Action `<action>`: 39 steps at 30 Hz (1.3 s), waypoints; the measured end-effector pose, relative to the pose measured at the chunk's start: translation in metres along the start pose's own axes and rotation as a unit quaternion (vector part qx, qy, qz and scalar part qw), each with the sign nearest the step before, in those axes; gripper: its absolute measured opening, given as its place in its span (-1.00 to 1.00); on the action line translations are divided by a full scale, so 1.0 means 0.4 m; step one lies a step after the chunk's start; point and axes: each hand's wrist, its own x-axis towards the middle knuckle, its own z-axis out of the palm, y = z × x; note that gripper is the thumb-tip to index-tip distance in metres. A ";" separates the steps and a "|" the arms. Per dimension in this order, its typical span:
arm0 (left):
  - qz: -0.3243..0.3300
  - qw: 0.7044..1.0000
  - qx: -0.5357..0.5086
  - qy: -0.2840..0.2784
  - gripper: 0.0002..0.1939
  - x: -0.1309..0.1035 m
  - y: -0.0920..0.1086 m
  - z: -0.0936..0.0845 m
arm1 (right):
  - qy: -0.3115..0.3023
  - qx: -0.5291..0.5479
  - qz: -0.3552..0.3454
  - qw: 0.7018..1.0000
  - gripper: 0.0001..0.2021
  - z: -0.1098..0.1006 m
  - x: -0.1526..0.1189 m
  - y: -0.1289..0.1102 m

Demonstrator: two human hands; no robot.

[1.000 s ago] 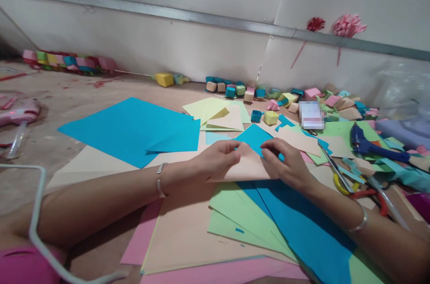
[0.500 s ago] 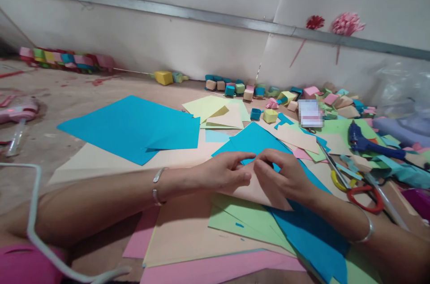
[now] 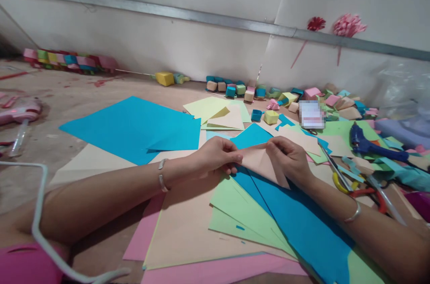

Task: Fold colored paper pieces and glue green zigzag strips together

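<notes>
A folded sheet of peach paper (image 3: 258,163) is held up between my two hands. My left hand (image 3: 220,154) pinches its left end between thumb and fingers. On the right, my right hand (image 3: 290,158) grips the upper edge, fingers closed on it. Beneath the held paper lie long blue sheets (image 3: 302,217) and several green sheets (image 3: 248,217). A large peach sheet (image 3: 188,239) spreads below my left forearm, with pink paper (image 3: 215,270) under it.
Scissors with red and yellow handles (image 3: 364,192) and a blue glue gun (image 3: 369,140) lie at right among paper scraps. A pink glue gun (image 3: 23,111) rests at far left. Small folded paper boxes (image 3: 231,90) line the wall. A white cable (image 3: 36,212) crosses the lower left.
Both hands have lifted the peach paper slightly and moved a little apart. My left hand now pinches its left end, and more of the paper shows between the hands.
</notes>
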 end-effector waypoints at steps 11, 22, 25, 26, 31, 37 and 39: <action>0.023 0.998 -0.039 0.034 -0.84 0.008 0.004 -0.007 | 0.010 0.029 0.023 0.999 -0.75 0.011 0.014 0.048; 0.072 0.997 0.014 0.034 -0.76 0.006 0.007 -0.014 | -0.012 -0.098 -0.011 0.995 -0.78 -0.005 0.021 0.037; 0.065 0.997 0.022 0.026 -0.78 0.007 0.006 -0.018 | -0.017 -0.126 -0.027 0.992 -0.78 -0.006 0.021 0.039; 0.069 0.997 0.034 0.025 -0.78 0.006 0.006 -0.019 | -0.021 -0.135 -0.033 0.990 -0.78 -0.006 0.022 0.040; 0.124 0.976 0.177 -0.002 -0.84 0.002 0.013 -0.028 | -0.065 -0.178 -0.092 0.978 -0.80 -0.007 0.028 0.036; 0.215 0.897 0.385 -0.030 -0.78 -0.008 0.007 -0.022 | -0.109 -0.235 -0.164 0.952 -0.74 -0.004 0.025 0.028; 0.242 0.872 0.424 -0.042 -0.67 -0.013 -0.001 -0.018 | -0.113 -0.238 -0.179 0.948 -0.73 -0.002 0.024 0.032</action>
